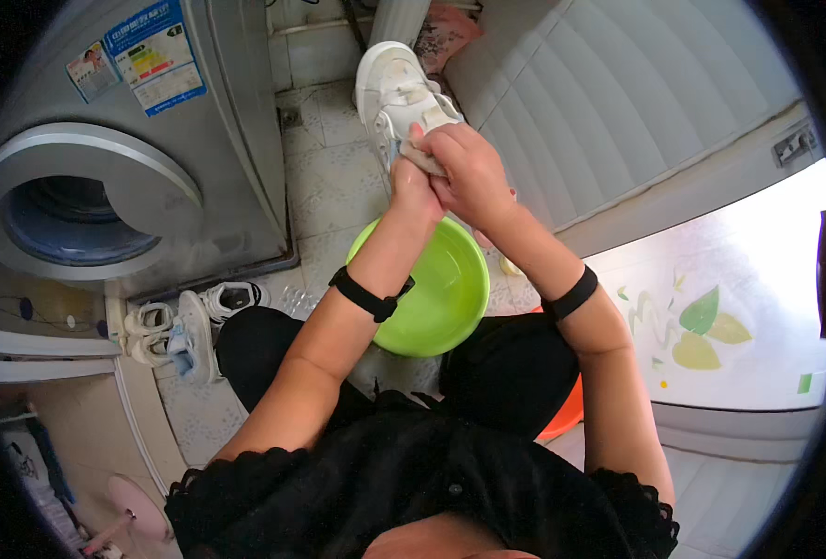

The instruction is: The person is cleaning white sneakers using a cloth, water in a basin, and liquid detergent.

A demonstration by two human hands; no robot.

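Note:
A white sneaker (pixel 400 87) is held up at the top centre, its toe pointing away from me. My left hand (pixel 414 185) is at the heel end, its fingers mostly hidden against the shoe and a cloth. My right hand (pixel 467 168) lies against it, pinching a small beige cloth (pixel 423 159) at the shoe's opening. Just below my wrists a bright green plastic basin (pixel 448 286) sits on the tiled floor between my knees, partly covered by my left forearm. Each arm has a black band around it.
A grey front-loading washing machine (pixel 238 126) stands at the left. More shoes (pixel 200 335) lie on the floor near my left knee. White ribbed panelling (pixel 629 91) rises at the right. Part of an orange container (pixel 568 412) shows beside my right thigh.

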